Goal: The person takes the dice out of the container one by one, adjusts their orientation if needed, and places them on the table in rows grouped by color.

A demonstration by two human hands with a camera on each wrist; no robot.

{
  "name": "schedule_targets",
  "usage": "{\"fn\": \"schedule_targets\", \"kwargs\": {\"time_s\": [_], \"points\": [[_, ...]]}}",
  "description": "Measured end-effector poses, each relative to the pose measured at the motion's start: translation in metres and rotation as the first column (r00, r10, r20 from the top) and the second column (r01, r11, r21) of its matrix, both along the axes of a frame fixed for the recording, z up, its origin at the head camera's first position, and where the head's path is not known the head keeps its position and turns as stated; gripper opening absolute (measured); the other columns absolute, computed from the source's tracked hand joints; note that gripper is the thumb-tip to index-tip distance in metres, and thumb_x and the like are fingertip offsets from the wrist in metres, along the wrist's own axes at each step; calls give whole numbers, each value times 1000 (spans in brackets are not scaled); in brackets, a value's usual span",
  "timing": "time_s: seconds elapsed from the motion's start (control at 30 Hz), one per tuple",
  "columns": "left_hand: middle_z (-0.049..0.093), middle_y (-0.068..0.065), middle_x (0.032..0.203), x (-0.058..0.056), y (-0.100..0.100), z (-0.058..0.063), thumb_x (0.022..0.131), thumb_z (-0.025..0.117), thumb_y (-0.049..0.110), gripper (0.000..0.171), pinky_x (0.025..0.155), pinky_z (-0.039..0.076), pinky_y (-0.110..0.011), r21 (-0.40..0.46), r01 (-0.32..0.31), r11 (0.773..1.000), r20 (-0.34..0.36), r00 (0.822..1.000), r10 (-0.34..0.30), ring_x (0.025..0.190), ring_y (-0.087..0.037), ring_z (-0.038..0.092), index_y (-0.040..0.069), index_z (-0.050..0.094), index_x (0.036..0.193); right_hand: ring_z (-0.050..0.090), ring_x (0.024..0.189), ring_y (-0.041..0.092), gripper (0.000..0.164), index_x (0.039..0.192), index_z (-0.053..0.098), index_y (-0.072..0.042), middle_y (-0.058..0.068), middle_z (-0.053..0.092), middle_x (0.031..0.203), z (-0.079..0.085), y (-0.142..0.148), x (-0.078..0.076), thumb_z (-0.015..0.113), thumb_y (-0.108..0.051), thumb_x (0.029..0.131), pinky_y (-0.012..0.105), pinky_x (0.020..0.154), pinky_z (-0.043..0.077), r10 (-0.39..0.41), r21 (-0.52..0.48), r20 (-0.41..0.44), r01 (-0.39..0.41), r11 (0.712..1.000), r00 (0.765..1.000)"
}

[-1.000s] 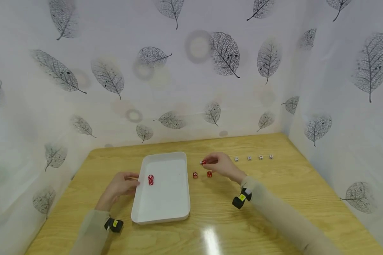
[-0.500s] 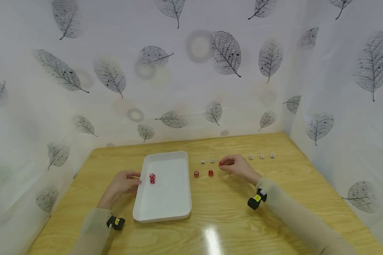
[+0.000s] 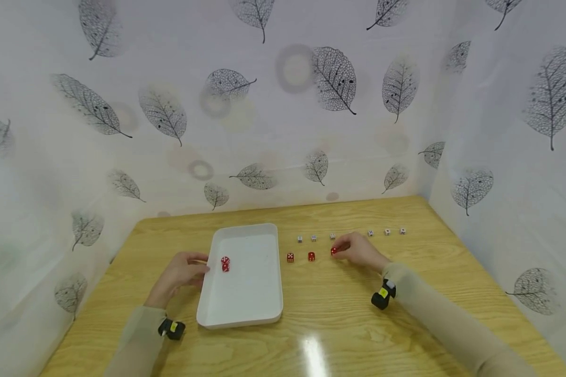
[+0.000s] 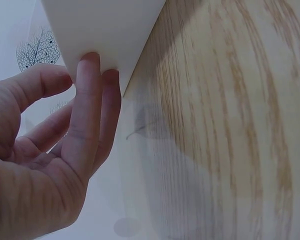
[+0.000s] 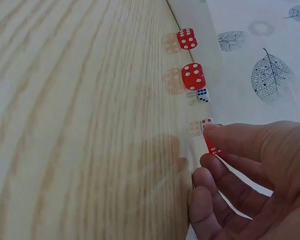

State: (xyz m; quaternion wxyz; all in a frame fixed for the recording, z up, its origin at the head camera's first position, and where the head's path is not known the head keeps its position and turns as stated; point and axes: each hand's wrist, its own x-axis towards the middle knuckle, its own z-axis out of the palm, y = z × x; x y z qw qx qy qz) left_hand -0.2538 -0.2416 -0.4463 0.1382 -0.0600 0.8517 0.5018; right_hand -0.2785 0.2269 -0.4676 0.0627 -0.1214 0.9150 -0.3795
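Note:
A white rectangular tray (image 3: 245, 298) lies left of centre, with two red dice (image 3: 225, 264) close together inside it. At the tray's left side, my left hand (image 3: 181, 272) holds its edge. The left wrist view shows fingertips on the tray's outer wall (image 4: 105, 30) and the thumb at its rim. My right hand (image 3: 360, 251) pinches a red die (image 3: 333, 251) between thumb and fingers, low over the table. Left of it, a red die (image 3: 311, 256) and another red die (image 3: 290, 257) stand in a row. The fingers partly cover the held die (image 5: 213, 148).
Behind the red dice runs a row of small white dice, including a white die (image 3: 313, 238), a white die (image 3: 332, 236) and a white die (image 3: 388, 232) further right. The wooden table (image 3: 349, 324) ends at a leaf-patterned curtain (image 3: 273, 131) behind.
My right hand has carried the red die rightward along the white dice, then closer to me, in line with the red dice. The left hand stays at the tray.

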Motion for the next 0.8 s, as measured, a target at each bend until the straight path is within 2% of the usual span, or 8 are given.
{"fn": "schedule_targets", "kwargs": {"time_s": [0.3,0.8], "points": [[61,-28,123,1,0,1,91,65,8,45,75,62,-38,-5,-6,1000,13,1000,6,90,-23,70,-7,53,132,63,87,15,25,106,73,-7,4,71,97,-1,-6,-1,78,-15,83,29,72,53,-8,-1,33,8,1000,999],[60,-28,123,0,0,1,92,65,9,44,75,62,-39,-7,-8,1000,29,1000,9,90,-24,70,-6,53,132,63,84,15,22,104,74,-5,6,71,95,-1,-9,-1,77,-10,83,28,72,53,3,23,9,-3,1000,1000]]}}
